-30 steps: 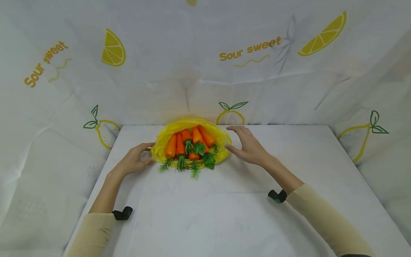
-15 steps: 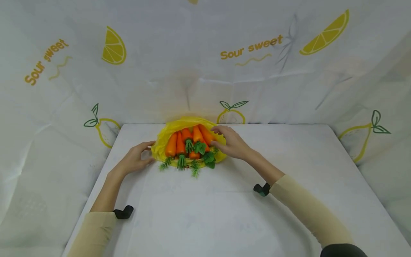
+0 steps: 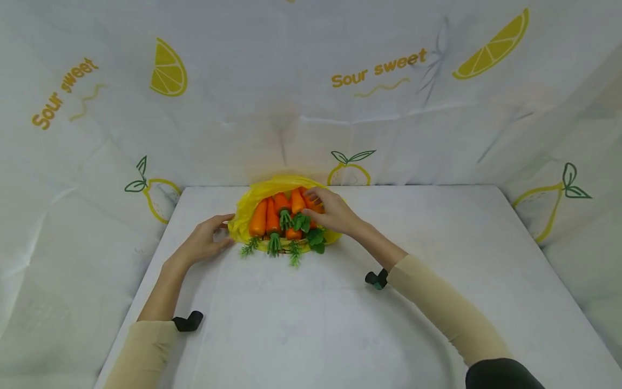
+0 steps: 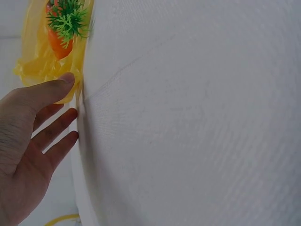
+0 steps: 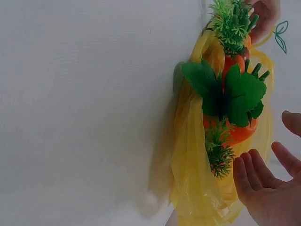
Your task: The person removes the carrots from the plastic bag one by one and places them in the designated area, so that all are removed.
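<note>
A yellow plastic bag (image 3: 248,210) lies at the table's back edge with its mouth facing me. Several orange carrots (image 3: 258,219) fill it, with green tops and leafy sprigs (image 5: 225,94) hanging over the front rim. My left hand (image 3: 206,237) holds the bag's left edge, thumb in front and fingers behind; in the left wrist view the thumb lies on the yellow film and the index fingertip is hidden. My right hand (image 3: 335,213) hovers over the right part of the opening, partly covering the rightmost carrot. In the right wrist view its fingers (image 5: 256,169) are spread and grip nothing.
The white table (image 3: 301,319) runs toward me. Behind it hangs a white cloth (image 3: 272,81) printed with lemons and lettering. Small black wrist devices (image 3: 188,321) stick out from both sleeves, and a dark rounded object (image 3: 502,374) covers part of the right sleeve.
My right hand has moved left from beside the bag to over its mouth and the carrots. My left hand has stayed at the left edge. The bag's right rim now sits slightly further in.
</note>
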`<state>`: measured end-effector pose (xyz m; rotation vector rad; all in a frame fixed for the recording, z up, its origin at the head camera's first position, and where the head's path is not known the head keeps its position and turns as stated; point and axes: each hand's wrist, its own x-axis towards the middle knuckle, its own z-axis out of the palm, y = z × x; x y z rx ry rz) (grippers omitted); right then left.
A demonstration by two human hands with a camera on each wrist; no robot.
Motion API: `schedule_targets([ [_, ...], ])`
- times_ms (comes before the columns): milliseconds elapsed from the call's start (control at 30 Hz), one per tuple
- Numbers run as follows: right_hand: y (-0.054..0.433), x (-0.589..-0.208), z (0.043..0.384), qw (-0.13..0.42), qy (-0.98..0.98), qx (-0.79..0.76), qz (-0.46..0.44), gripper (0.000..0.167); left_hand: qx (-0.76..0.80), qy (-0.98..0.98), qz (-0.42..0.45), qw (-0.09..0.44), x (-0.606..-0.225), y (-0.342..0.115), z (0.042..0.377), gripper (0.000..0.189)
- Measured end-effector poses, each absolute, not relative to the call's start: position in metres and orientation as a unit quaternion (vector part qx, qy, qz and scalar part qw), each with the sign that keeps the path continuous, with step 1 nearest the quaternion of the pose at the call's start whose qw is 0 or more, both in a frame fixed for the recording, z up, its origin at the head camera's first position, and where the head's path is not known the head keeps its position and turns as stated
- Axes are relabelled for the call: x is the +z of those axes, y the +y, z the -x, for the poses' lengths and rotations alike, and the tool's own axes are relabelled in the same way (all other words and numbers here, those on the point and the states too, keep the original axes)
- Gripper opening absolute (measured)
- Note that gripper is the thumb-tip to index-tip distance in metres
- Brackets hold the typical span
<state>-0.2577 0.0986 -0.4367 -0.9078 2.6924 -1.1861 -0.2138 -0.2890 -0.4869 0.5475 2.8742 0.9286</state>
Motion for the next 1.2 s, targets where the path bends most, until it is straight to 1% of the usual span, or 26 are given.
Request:
schedule_targets([
  [267,0.080,-0.446,0.266,0.042,0.886,-0.378,0.267,0.053,0.299,0.937,-0.173,0.042,-0.488,-0.292,0.213,0.067],
  [433,0.071,-0.446,0.269,0.056,0.896,-0.363,0.250,0.054,0.299,0.937,-0.180,0.030,-0.489,-0.292,0.212,0.066],
  [600,0.068,-0.448,0.273,0.048,0.902,-0.353,0.243,0.054,0.310,0.933,-0.183,0.021,-0.490,-0.292,0.213,0.066],
  [867,0.066,-0.450,0.275,0.039,0.916,-0.311,0.251,0.058,0.324,0.927,-0.185,0.026,-0.489,-0.291,0.214,0.067],
  [1200,0.064,-0.451,0.276,0.037,0.918,-0.278,0.279,0.055,0.319,0.930,-0.180,0.025,-0.490,-0.290,0.215,0.067],
])
